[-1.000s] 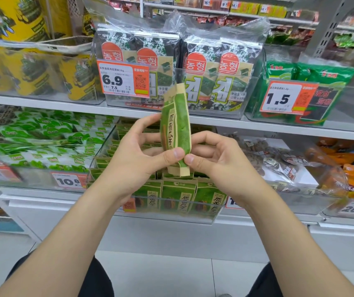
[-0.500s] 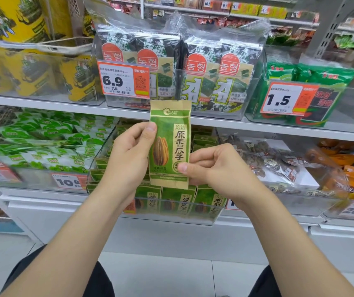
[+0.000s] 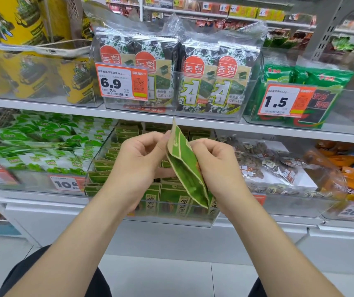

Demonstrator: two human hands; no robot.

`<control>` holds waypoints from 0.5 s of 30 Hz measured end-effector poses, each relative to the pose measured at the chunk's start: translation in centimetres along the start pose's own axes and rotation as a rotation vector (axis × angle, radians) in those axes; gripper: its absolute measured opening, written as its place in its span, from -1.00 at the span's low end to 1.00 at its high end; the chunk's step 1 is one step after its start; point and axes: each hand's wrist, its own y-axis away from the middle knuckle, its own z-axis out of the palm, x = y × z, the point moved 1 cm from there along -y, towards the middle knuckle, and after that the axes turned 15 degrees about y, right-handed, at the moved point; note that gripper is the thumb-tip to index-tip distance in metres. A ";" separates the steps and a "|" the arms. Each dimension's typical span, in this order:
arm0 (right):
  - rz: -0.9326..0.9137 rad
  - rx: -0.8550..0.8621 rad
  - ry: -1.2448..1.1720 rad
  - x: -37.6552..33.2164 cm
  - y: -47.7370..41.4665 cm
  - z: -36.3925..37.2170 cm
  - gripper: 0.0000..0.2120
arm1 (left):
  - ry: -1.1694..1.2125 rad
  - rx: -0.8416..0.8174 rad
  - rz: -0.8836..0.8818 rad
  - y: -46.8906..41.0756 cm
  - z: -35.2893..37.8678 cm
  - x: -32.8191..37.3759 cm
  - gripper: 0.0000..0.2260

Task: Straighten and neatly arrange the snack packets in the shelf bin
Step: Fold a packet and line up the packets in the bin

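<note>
A green and tan snack packet (image 3: pixel 184 166) is held between both hands in front of the lower shelf, tilted with its top to the upper left and its edge toward me. My left hand (image 3: pixel 137 168) pinches the packet's upper left side. My right hand (image 3: pixel 217 166) grips its right side, fingers curled round it. Behind and below them a clear plastic bin (image 3: pixel 98 168) holds several rows of the same green packets (image 3: pixel 171 198), standing upright.
Left of the bin lie loose green and white packets (image 3: pixel 43 146). To its right sits a bin of clear bags (image 3: pixel 268 168) and orange packs (image 3: pixel 347 168). The upper shelf (image 3: pixel 64 105) carries seaweed packs (image 3: pixel 204 82) and price tags (image 3: pixel 120 82).
The packet faced me flat and upright half a second ago; it has since been turned edge-on, tilted and lowered. Both hands shifted with it and remain on it.
</note>
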 end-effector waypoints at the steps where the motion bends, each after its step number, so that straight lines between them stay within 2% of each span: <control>1: 0.012 0.025 -0.024 0.0 0.1 0.2 -0.71 | -0.005 0.012 0.019 0.1 0.2 -0.1 -0.77; 4: 0.087 0.110 -0.118 0.5 -0.3 0.7 -0.71 | 0.125 -0.033 -0.010 0.4 0.7 -0.1 -0.69; 6: 0.125 0.169 -0.099 0.7 -0.7 0.5 -0.76 | 0.118 -0.077 -0.011 0.6 0.9 0.0 -0.68; 10: 0.014 0.241 0.003 0.8 -0.8 -0.1 -0.95 | 0.104 0.021 0.013 0.7 1.0 -0.4 -0.81; 11: -0.045 0.236 0.038 0.8 -0.7 0.0 -0.93 | 0.115 0.050 0.021 0.7 1.0 -0.4 -0.84; 13: -0.138 0.171 0.088 0.3 -0.2 0.3 -0.73 | 0.117 0.075 0.039 0.7 1.1 -0.4 -0.88; 15: -0.162 0.123 0.061 -0.1 0.2 0.5 -0.60 | 0.100 0.069 0.049 0.8 1.1 -0.4 -0.93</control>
